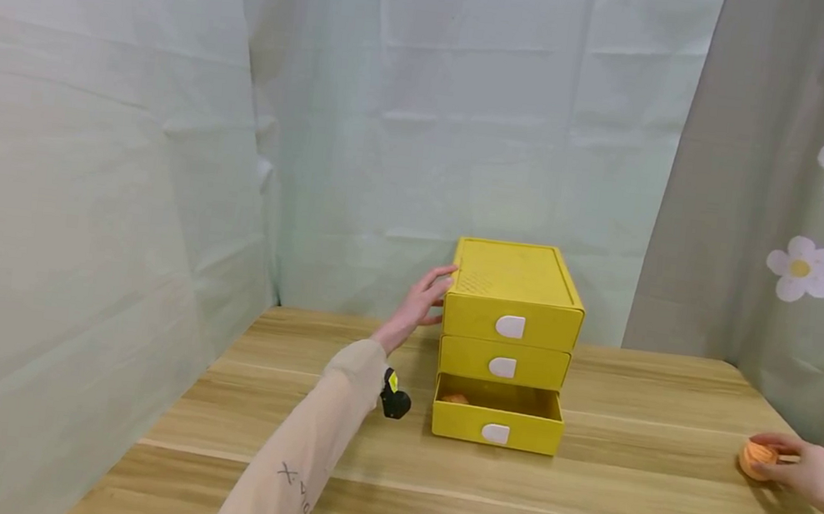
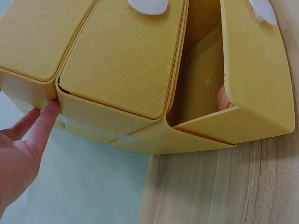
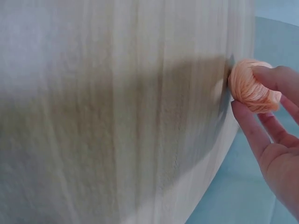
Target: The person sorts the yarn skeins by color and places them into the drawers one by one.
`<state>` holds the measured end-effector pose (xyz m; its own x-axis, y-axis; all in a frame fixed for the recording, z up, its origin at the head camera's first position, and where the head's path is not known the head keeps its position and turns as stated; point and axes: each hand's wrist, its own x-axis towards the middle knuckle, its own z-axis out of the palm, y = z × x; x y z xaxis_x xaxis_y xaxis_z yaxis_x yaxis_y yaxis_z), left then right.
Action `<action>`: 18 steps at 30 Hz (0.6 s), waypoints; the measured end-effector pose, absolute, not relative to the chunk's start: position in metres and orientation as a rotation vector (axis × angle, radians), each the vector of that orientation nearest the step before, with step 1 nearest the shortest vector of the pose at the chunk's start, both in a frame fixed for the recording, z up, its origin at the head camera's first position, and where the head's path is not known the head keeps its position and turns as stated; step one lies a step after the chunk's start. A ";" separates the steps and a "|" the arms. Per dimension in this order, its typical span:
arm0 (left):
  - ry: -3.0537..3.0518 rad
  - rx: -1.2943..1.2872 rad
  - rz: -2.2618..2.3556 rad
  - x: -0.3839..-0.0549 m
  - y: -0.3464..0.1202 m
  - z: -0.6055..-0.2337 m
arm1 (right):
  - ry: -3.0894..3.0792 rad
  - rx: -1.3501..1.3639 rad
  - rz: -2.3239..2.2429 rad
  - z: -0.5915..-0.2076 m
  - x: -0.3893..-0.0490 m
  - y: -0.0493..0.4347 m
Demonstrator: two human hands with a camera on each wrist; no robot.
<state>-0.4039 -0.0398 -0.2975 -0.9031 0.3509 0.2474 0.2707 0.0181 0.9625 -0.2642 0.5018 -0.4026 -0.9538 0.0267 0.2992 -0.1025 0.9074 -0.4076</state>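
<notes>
A yellow three-drawer cabinet [image 1: 511, 322] stands on the wooden table, its bottom drawer [image 1: 496, 427] pulled out and the upper two closed. Inside that drawer, at its left, part of an orange-brown thing [image 2: 224, 99] shows; the drawer front hides the rest. My left hand [image 1: 424, 298] rests its extended fingers against the cabinet's left side, near the top. Far to the right, my right hand [image 1: 811, 475] pinches a ball of orange yarn [image 3: 252, 86] between thumb and fingers, low over the table's right part.
The wood-grain table [image 1: 628, 497] meets pale hanging sheets [image 1: 485, 131] at the back and left. A grey curtain with white flowers [image 1: 806, 269] hangs along the right edge. Each drawer front has a white handle [image 1: 496, 433]. A black wrist device [image 1: 395, 398] sits at my left sleeve.
</notes>
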 end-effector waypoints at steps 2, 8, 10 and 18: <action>2.201 0.676 2.059 -0.410 -0.040 -0.303 | -2.753 0.047 0.617 -0.402 -0.264 0.500; 2.227 0.661 2.077 -0.419 -0.037 -0.309 | -2.702 0.027 0.670 -0.398 -0.263 0.494; 2.224 0.649 2.085 -0.418 -0.037 -0.308 | -2.703 0.025 0.689 -0.395 -0.263 0.490; 2.224 0.628 2.093 -0.418 -0.036 -0.308 | -2.696 0.106 0.923 -0.393 -0.263 0.469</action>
<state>-0.4179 -0.0362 -0.3083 -0.9185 0.3030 0.2539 0.2717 0.0175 0.9622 -0.2633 0.4688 -0.3929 -0.9555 0.0236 0.2940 -0.1615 0.7923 -0.5883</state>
